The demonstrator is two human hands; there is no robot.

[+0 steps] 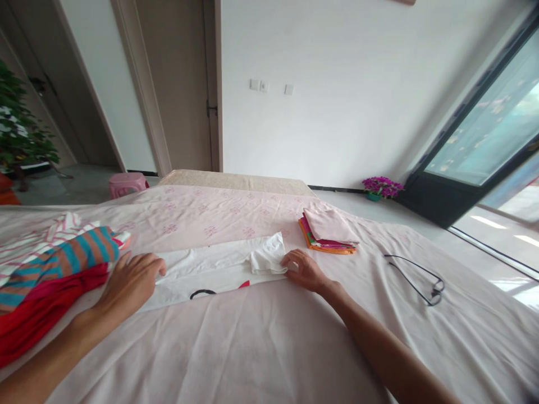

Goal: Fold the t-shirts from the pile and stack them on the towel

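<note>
A white garment (210, 269) with a black and red print lies folded into a long strip across the pink bed sheet (261, 336). My left hand (132, 280) rests on its left end, fingers curled down over the cloth edge. At the right end, the fingers of my right hand (304, 269) pinch the edge by the folded sleeve (267, 259). Both forearms reach in from the bottom of the view.
A heap of unfolded clothes (50, 275), striped and red, lies at the left. A stack of folded clothes (328, 230) sits beyond my right hand. A black wire hanger (421, 278) lies on the right. Further off stand a pink stool (126, 184), potted flowers (381, 188) and a window.
</note>
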